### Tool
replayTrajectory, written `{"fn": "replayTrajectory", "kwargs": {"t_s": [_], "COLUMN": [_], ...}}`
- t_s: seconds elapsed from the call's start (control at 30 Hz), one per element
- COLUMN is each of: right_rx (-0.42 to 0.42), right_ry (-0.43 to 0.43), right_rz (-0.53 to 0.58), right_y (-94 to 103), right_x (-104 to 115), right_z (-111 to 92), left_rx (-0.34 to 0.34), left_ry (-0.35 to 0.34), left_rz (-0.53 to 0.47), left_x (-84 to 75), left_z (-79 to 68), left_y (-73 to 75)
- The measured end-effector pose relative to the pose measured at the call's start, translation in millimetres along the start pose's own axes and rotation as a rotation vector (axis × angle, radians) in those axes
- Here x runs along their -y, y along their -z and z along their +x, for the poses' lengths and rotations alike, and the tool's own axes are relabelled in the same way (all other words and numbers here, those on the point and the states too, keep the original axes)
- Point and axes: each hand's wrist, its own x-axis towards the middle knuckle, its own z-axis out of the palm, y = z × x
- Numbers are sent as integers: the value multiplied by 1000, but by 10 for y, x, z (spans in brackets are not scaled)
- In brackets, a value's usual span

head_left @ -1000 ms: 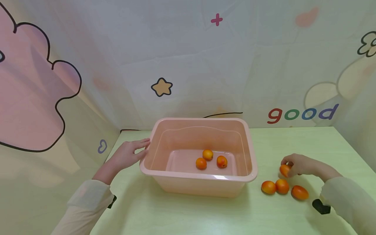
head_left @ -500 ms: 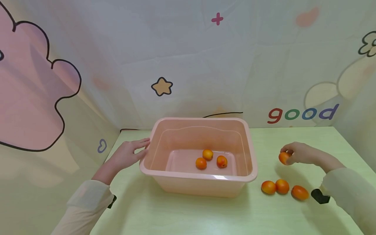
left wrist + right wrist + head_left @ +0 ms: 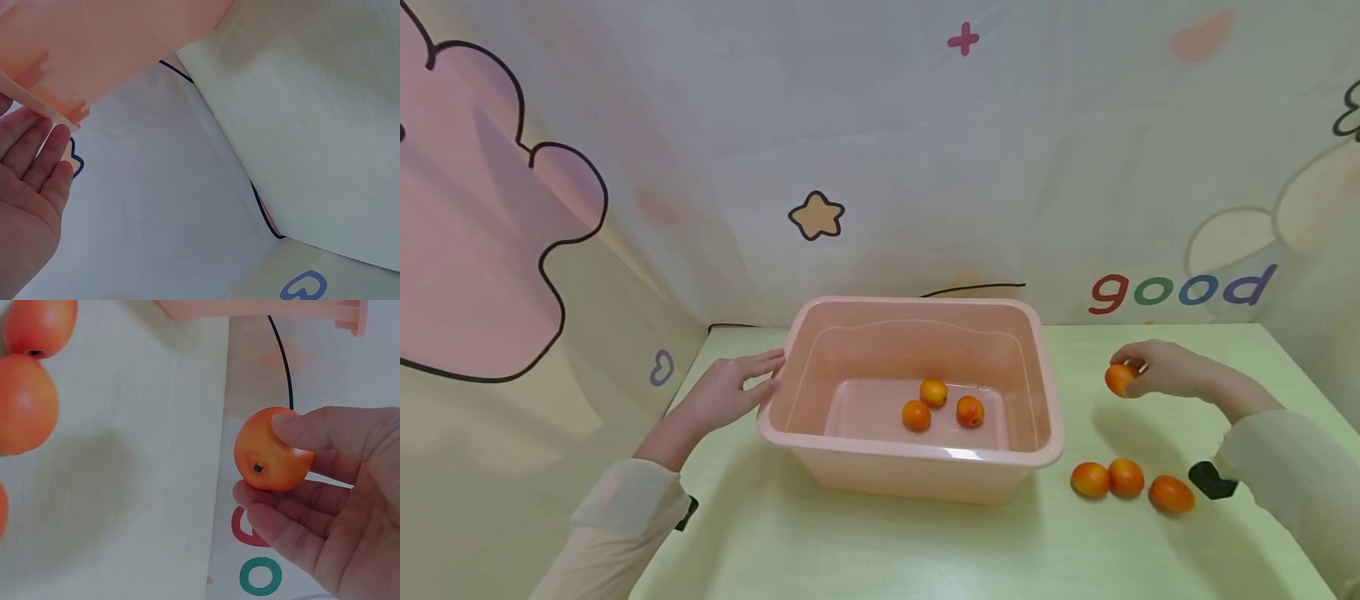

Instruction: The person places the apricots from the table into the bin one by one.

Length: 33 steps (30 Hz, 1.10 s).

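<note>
Fruit [image 3: 1119, 380] aloft, apart from tub rim [image 3: 1048, 383]

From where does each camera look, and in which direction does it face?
Head: worn on the head, facing forward and down at the pink tub, table and backdrop; left hand, right hand and sleeves show.
Left wrist: on that wrist, facing the tub, table and backdrop; left hand at the left edge.
Right wrist: on that wrist, facing the held fruit, table and backdrop; right hand at the right edge.
Shared: head and right wrist show the held fruit.

Printed backdrop [image 3: 887, 125] behind pale table [image 3: 850, 550]
</note>
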Motion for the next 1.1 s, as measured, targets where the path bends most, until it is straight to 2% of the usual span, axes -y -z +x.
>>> {"fn": "replayTrajectory", "kwargs": {"t_s": [0.43,0.67,0.8,0.93,1.1], "right_rx": [-67,-128,-144,-149,-137], "right_ry": [41,52,88,140,167], "right_rz": [-36,-108,-118,-125,-150], "right_y": [222,386,459,499,510], "right_x": [223,467,619,780,979], "right_z": [75,80,81,87,116], "left_rx": [-7,-2,4,8,6], "left_ry": [-17,-20,-17,-13,-15], "left_rz": [28,21,20,25,29], "left_x": [-23,-21,-32,-36,-24], "left_z": [-5,-8,-9,-9,-1], "left_y": [15,11,12,17,15]}}
